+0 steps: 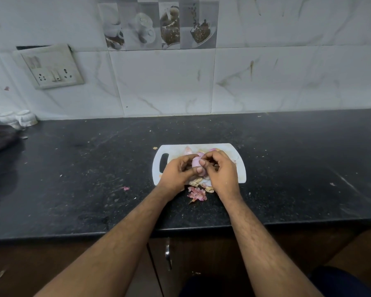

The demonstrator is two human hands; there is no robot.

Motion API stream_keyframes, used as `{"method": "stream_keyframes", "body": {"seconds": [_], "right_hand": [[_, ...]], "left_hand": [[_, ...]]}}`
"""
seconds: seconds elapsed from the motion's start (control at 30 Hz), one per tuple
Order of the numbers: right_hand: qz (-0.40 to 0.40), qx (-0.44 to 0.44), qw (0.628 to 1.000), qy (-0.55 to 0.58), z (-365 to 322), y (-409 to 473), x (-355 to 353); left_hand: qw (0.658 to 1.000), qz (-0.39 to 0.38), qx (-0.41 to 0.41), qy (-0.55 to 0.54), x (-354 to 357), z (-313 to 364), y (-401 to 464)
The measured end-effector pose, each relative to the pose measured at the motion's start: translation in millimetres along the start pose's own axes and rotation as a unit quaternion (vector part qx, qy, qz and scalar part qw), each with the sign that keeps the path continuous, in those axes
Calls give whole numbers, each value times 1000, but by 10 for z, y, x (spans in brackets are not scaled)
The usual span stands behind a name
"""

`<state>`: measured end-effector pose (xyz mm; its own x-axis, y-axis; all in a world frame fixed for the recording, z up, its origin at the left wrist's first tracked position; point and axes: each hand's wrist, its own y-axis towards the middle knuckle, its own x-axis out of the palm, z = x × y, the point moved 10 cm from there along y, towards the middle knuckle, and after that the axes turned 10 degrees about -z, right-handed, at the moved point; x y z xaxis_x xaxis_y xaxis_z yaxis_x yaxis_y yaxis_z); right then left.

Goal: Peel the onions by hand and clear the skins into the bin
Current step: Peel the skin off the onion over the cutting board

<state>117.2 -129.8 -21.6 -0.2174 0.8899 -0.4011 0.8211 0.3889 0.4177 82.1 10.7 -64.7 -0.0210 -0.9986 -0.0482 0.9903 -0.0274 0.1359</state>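
Observation:
A pale purple onion (196,162) sits between both hands above the white cutting board (223,150). My left hand (177,171) grips it from the left, thumb across its front. My right hand (220,170) pinches at its right side with curled fingers. More onion pieces (213,150) lie on the board behind the hands, partly hidden. Loose pink and tan skins (197,194) lie on the black counter just in front of the board. No bin is in view.
The black stone counter (298,168) stretches left and right, dotted with crumbs and a skin scrap (126,188). White bowls (26,118) and a dark cloth (0,140) sit far left. A socket plate (51,67) hangs on the tiled wall. Cabinet handle (168,252) below.

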Motion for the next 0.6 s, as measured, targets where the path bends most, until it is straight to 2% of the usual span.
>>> {"method": "stream_keyframes", "body": {"seconds": [0.17, 0.33, 0.47, 0.6], "right_hand": [[8, -29, 993, -111, -54, 21, 37], [-31, 12, 977, -210, -55, 23, 152], [-52, 36, 979, -195, -123, -30, 154], [0, 78, 982, -172, 82, 13, 66]], "left_hand": [[997, -19, 1, 73, 35, 5, -3], [986, 1, 8, 167, 25, 32, 12], [985, 12, 14, 174, 8, 47, 21], [985, 14, 15, 172, 9, 45, 15]]}}
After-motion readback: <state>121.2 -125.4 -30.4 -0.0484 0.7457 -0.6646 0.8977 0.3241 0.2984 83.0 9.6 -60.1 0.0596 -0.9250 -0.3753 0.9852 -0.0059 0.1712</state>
